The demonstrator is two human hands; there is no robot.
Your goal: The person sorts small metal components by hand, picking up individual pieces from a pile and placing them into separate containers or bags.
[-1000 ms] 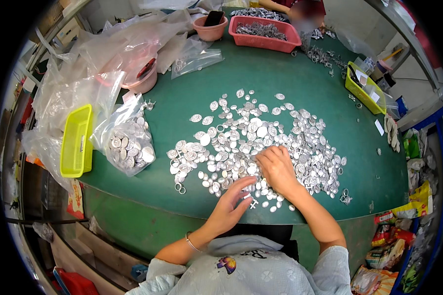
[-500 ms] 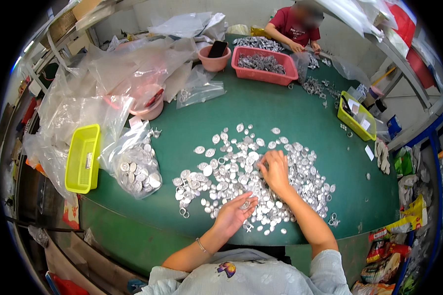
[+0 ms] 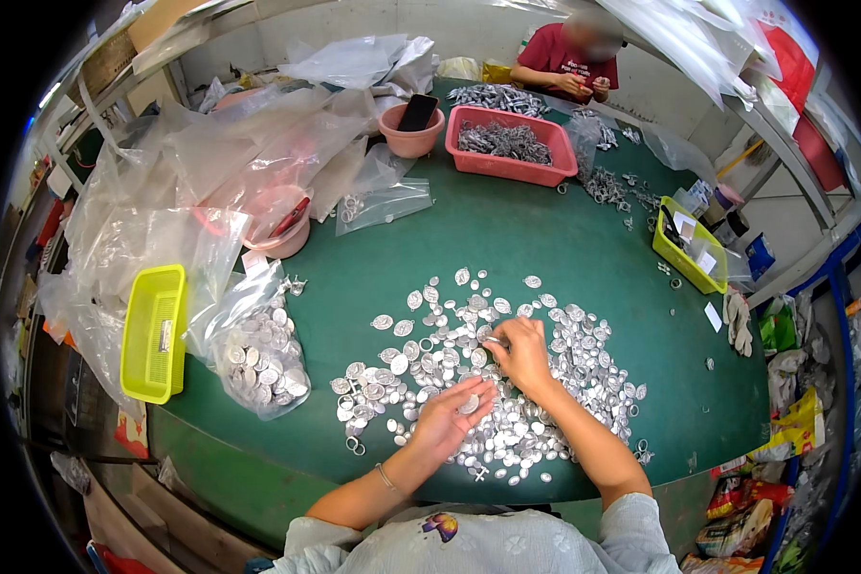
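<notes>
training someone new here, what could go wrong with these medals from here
The silver medal lying in the open left hand could slip off. The right hand, working over the crowded pile, might scatter pieces. Those nearest the front edge of the table could get knocked off.

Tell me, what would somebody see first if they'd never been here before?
Probably the big spread of shiny silver ovals on the near part of the green table, with the left hand palm up and the right hand over them. Next, perhaps, the bright yellow-green basket at the table's left and the pink tub of small metal pieces toward the far side.
</notes>
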